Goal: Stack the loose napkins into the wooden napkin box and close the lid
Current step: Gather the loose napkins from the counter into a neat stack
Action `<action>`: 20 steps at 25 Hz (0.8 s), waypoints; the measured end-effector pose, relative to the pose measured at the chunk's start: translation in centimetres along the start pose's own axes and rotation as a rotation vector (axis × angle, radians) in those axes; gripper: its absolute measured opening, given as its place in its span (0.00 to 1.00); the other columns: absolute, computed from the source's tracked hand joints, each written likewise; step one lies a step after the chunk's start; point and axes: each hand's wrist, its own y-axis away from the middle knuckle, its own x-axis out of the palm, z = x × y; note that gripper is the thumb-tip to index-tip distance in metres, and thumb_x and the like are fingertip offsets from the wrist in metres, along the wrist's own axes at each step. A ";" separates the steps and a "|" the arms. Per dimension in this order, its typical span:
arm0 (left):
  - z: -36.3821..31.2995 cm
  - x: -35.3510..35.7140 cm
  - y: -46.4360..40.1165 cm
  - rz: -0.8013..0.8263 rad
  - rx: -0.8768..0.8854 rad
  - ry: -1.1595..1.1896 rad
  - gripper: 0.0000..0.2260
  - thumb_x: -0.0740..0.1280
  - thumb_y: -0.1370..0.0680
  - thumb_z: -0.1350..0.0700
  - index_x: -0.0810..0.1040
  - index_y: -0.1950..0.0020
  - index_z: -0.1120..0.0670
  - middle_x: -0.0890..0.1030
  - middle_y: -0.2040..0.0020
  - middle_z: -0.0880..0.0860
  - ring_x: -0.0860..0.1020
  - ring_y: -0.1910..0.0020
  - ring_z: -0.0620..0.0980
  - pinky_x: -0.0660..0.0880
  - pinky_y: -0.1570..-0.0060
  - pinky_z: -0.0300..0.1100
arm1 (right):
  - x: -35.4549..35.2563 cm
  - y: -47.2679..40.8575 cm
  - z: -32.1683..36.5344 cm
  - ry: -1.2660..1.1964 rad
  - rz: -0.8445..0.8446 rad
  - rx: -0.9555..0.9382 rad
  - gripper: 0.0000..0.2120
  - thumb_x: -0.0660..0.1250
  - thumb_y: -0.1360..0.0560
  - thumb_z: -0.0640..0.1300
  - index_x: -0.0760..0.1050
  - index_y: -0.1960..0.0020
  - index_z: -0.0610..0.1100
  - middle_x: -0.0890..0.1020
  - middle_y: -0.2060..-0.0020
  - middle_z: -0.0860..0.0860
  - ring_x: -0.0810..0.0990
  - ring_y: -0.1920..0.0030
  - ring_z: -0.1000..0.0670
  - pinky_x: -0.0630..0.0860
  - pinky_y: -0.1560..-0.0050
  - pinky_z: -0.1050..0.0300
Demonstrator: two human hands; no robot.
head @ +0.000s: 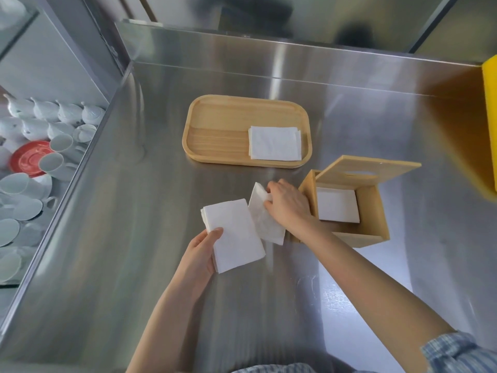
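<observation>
My left hand point(200, 253) grips a small stack of white napkins point(234, 235) above the steel counter, thumb on top. Just right of it, my right hand point(286, 203) pinches a single crumpled napkin point(262, 214) that overlaps the stack's right edge. The wooden napkin box point(373, 211) stands to the right with its slotted lid point(368, 169) propped open at the back. White napkins point(337, 204) lie inside it. Farther back, a wooden tray point(215, 127) holds another napkin pile point(275, 143) in its right end.
The steel counter point(134, 211) has a raised back wall and a left edge. Below on the left, a shelf holds several white cups point(53, 114) and a red saucer point(29, 157). A yellow object point(489, 117) stands at the right edge.
</observation>
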 end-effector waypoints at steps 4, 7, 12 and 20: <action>-0.1 -0.1 0.9 -0.057 0.034 -0.007 0.10 0.58 0.20 0.57 0.78 0.47 0.56 0.84 0.54 0.52 0.83 0.57 0.49 0.78 0.53 0.46 | -1.8 2.8 0.5 -0.077 -0.058 -0.031 0.08 0.60 0.23 0.41 0.68 0.61 0.43 0.78 0.56 0.44 0.75 0.53 0.42 0.63 0.67 0.56; -0.1 -0.3 1.8 -0.058 0.094 -0.007 0.10 0.57 0.20 0.57 0.78 0.48 0.54 0.85 0.57 0.49 0.84 0.60 0.46 0.81 0.60 0.41 | -3.2 5.6 0.5 -0.127 -0.113 -0.049 0.17 0.58 0.23 0.42 0.58 0.69 0.46 0.68 0.69 0.50 0.69 0.60 0.44 0.60 0.70 0.55; -0.2 1.0 3.2 0.004 0.143 -0.077 0.11 0.56 0.20 0.58 0.78 0.48 0.55 0.86 0.59 0.47 0.84 0.63 0.43 0.79 0.68 0.35 | -6.1 9.8 -1.0 -0.136 0.049 -0.137 0.16 0.62 0.24 0.46 0.63 0.68 0.43 0.67 0.72 0.50 0.69 0.61 0.45 0.60 0.69 0.55; 1.3 4.8 4.9 0.151 0.139 -0.217 0.13 0.56 0.19 0.55 0.80 0.46 0.54 0.86 0.56 0.49 0.83 0.60 0.45 0.80 0.60 0.37 | -8.5 12.5 -1.5 -0.195 0.355 -0.293 0.12 0.68 0.27 0.50 0.73 0.63 0.43 0.72 0.67 0.50 0.70 0.65 0.51 0.62 0.67 0.58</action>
